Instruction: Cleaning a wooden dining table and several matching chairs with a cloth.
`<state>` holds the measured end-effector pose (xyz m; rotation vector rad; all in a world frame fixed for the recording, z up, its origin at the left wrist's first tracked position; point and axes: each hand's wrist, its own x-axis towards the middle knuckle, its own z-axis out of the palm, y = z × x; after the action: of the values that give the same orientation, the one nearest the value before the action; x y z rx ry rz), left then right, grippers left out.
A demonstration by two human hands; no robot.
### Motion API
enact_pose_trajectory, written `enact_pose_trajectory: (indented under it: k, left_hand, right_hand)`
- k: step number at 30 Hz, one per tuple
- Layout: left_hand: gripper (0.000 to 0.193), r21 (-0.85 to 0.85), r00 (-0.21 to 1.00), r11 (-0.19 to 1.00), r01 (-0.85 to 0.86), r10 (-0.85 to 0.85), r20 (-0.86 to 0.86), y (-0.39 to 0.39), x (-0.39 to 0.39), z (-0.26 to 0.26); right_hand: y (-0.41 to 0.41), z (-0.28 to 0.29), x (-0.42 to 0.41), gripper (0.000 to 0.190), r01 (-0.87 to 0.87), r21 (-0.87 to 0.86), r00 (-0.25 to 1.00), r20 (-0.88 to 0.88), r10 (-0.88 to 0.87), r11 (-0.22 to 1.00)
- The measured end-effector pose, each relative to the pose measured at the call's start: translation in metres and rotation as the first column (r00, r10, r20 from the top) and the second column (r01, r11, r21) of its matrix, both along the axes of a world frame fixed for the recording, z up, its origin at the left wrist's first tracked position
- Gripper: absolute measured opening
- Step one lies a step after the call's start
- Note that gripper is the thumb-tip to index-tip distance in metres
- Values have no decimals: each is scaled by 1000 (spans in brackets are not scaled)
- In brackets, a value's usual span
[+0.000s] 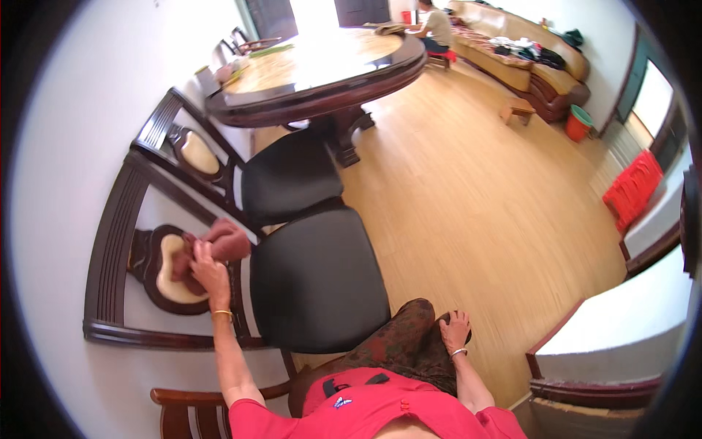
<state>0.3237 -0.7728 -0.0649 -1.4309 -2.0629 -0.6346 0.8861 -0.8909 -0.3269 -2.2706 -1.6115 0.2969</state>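
Observation:
My left hand reaches out and grips a reddish-brown cloth, slightly blurred. The cloth lies against the carved back of a dark wooden chair, partly over its cream padded medallion. Right beside my legs is that chair's black padded seat. On my knee, in dark patterned trousers, rests my right hand, its fingers spread and holding nothing. I am seated on a wooden chair with a slatted side.
Ahead stands a round dark-rimmed table, with a second black-seated chair before it. A person sits beyond, near a sofa with clothes. To the right are a small stool, a bucket and a red plastic object.

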Motion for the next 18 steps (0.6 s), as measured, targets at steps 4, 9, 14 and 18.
enact_pose_trajectory:
  k: [4,9,14,18]
  left_hand:
    - [26,-426,814,854,298,5,581,17,48,-127]
    - [35,-360,809,784,506,-287,513,-64,174,-163]
    - [48,-413,777,660,628,-496,388,-86,191,-137]
    - [60,-296,678,613,733,-622,392,-67,167,-166]
  right_hand:
    - [-7,12,1,36,6,-19,1000,22,-5,1000]
    - [-8,19,-1,38,14,-23,1000,13,-14,1000]
    - [12,15,-3,51,8,-199,1000,-21,-13,980]
    - [88,55,-33,81,-61,21,968,-241,64,998]
